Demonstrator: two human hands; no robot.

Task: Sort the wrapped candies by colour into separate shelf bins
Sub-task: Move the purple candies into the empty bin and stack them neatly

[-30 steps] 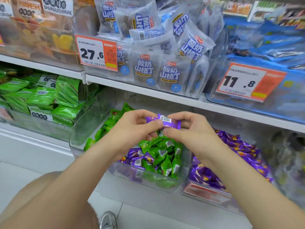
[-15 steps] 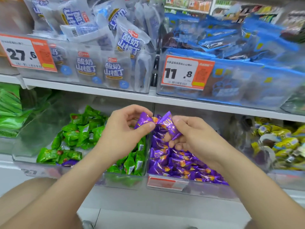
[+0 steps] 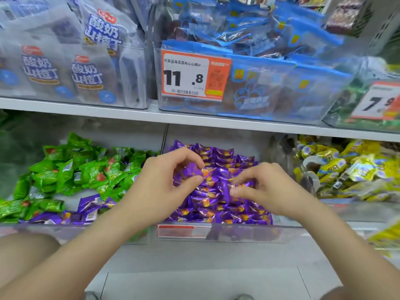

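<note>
On my feed, two bare forearms (image 3: pixel 82 245) run uncovered from the frame edge to the bare left hand (image 3: pixel 164 182) and right hand (image 3: pixel 266 189). A bare knee (image 3: pixel 23 252) shows at eight o'clock, and a grey rounded shoe toe (image 3: pixel 244 297) at six o'clock.

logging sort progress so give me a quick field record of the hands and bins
left hand: pinches a purple candy over the purple bin
right hand: fingertips on the purple pile, grip unclear
green bin: green candies, stray purple candies at its front
right of purple bin: yellow candies
</note>
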